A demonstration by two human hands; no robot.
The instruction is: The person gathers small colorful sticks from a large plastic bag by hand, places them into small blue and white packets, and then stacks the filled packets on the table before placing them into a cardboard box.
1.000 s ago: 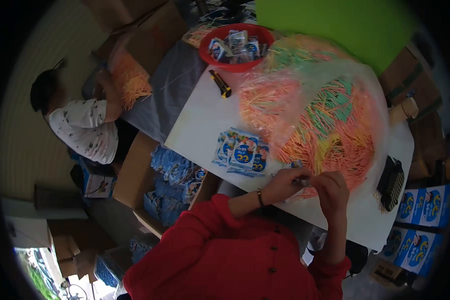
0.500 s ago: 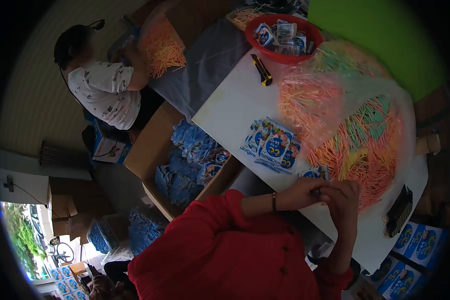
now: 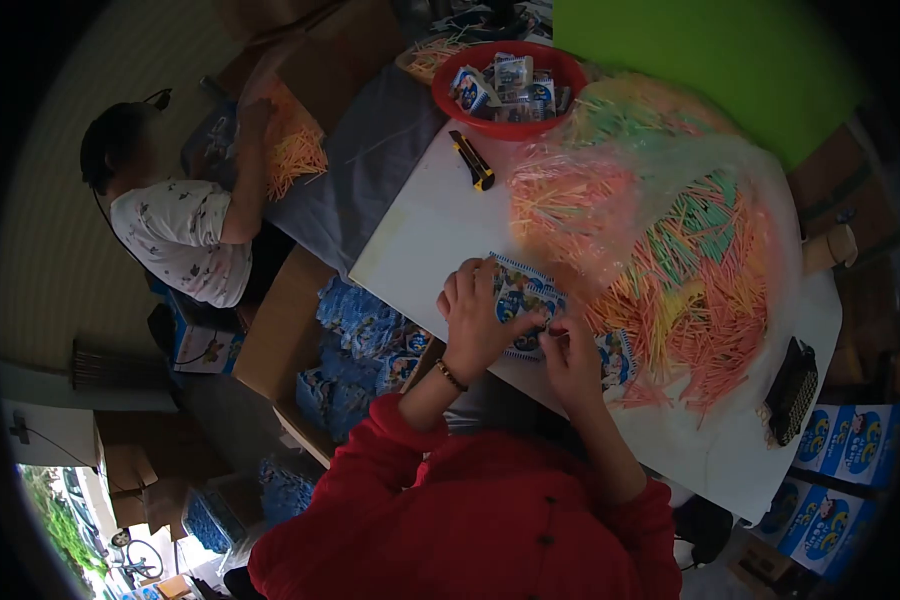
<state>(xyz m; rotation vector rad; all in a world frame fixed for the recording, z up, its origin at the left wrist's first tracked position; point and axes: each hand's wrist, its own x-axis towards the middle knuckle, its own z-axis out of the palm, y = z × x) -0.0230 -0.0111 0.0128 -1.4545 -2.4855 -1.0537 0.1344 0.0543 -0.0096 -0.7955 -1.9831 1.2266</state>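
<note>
On the white table (image 3: 410, 225) beside the sticks (image 3: 695, 265), my left hand (image 3: 478, 325) spreads loosely over the packets (image 3: 518, 273) and my right hand (image 3: 572, 362) bends close, its grip unclear, so light pressure should prevent creasing.

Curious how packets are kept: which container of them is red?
The round bowl just beyond the knife: its wall is red, while the open box of packets is brown cardboard.

I watch from afar: a yellow-and-black cutter (image 3: 472, 160) lies on the bench (image 3: 410, 232), with a green panel (image 3: 700, 70) past it. I also make out a person in a patterned white shirt (image 3: 180, 238) beside a grey cloth (image 3: 365, 150), and a bicycle (image 3: 142, 560) at lower left.
</note>
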